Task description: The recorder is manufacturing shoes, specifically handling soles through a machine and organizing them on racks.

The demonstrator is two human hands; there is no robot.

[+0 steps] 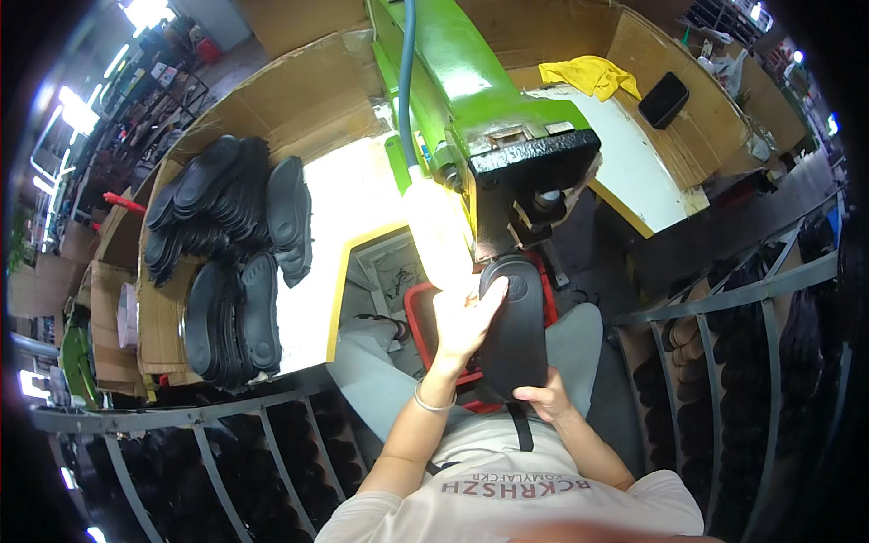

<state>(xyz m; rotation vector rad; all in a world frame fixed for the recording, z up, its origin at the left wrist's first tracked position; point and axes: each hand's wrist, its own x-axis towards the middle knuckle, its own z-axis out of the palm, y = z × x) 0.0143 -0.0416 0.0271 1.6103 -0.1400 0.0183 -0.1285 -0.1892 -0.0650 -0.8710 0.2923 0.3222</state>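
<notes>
A long black shoe sole (518, 339) is held over my lap, its far rounded end just below the machine's head. More than one edge shows at that end, so I cannot tell whether it is a single sole or several stacked. My left hand (463, 319) grips its left side near the far end, thumb on top. At the near right corner my right hand (545, 398) holds it, thumb over the edge and the other fingers hidden underneath. The green machine (453, 68) with a black head (534, 158) stands in front of me, and a glaring lamp (442, 226) lights the spot.
Several black soles (217, 185) lie in piles on the white table (348, 195) at left, inside cardboard walls (299, 86). A yellow cloth (593, 77) and a flat black object (663, 100) are at far right. A red crate (419, 330) stands below; metal racks (715, 308) flank me.
</notes>
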